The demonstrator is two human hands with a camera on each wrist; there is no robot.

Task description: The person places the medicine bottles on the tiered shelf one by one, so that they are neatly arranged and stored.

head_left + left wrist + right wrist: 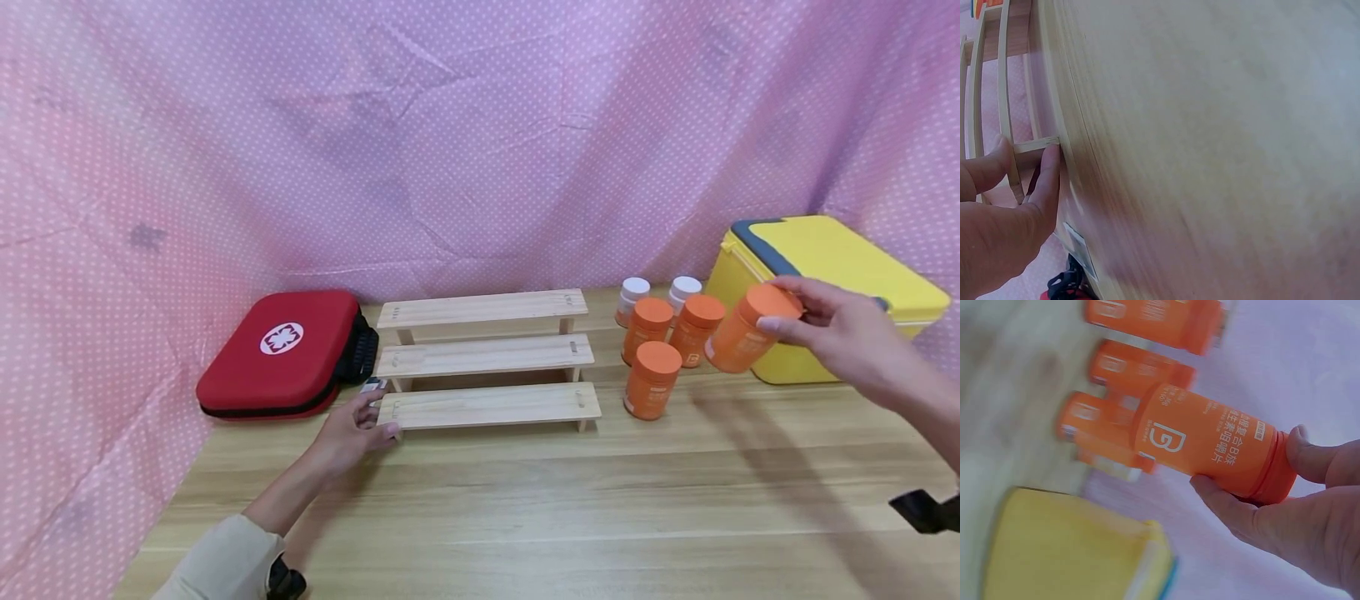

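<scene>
While the orange bottle (742, 333) is held off the table (487, 517) by the R hand (847, 337), the L front end of the wooden rack (483, 354) is gripped by the L hand (352, 433).

R grip: thumb & fingers are curled round the cap (1282, 469) and upper body; most of the label (1210, 434) is left uncovered. L grip: the end of the lowest shelf (487, 406) is pinched betw. thumb & fingers.

The bottle is tilted, base toward three other orange bottles (651, 387) standing just beside it; the yellow box (847, 258) is behind.

For good control, the lean should be taken out before any surface is met, so that the base lands flat. Clearance to adj. bottles should be watched, as one could be knocked. Since the hold is high, a steady wrist is advised. Only light pressure should be put on the rack, as it may slide.

Label: white print on orange. A large B-like mark (1169, 437) is shown, w/ Chinese text apparently incl. 复合B族 & 咀嚼片 (i.e. B-complex, chewable tablets). Smaller print is illegible. Wording on two white-capped bottles (632, 293) cannot be read. A round white emblem (282, 338) is borne by the red case (247, 375); no brand name is legible.
</scene>
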